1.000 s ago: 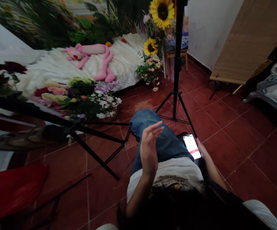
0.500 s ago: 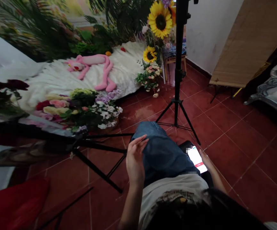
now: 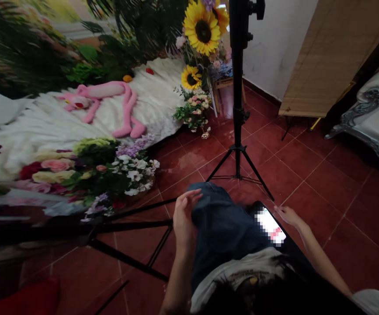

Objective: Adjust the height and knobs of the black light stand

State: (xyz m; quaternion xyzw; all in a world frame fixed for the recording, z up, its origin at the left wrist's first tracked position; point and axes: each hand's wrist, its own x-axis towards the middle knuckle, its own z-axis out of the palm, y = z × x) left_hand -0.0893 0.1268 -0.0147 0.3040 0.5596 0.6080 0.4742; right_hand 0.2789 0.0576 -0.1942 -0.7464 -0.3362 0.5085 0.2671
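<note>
My left hand (image 3: 185, 214) is raised beside my jeans (image 3: 224, 218), fingers partly bent and apart, with nothing in it. To the right, my right hand (image 3: 287, 215) hovers just off the phone (image 3: 272, 226), its fingers bent together; a thin line seems to run from the fingertips, too faint to identify. The phone lies face up by my right thigh on something dark, with a bright white screen that is partly pixelated.
A black tripod stand (image 3: 238, 131) rises ahead, and another stand's legs (image 3: 126, 225) spread at left. Flowers (image 3: 123, 170) sit before a white-draped platform (image 3: 163, 100) bearing a pink plush toy (image 3: 128, 109). An ornate silver-framed seat (image 3: 369, 105) is at right.
My right hand has come away from the phone and moved slightly right. The view has shifted, so the flowers and plush toy appear further left. My left hand keeps nearly the same pose.
</note>
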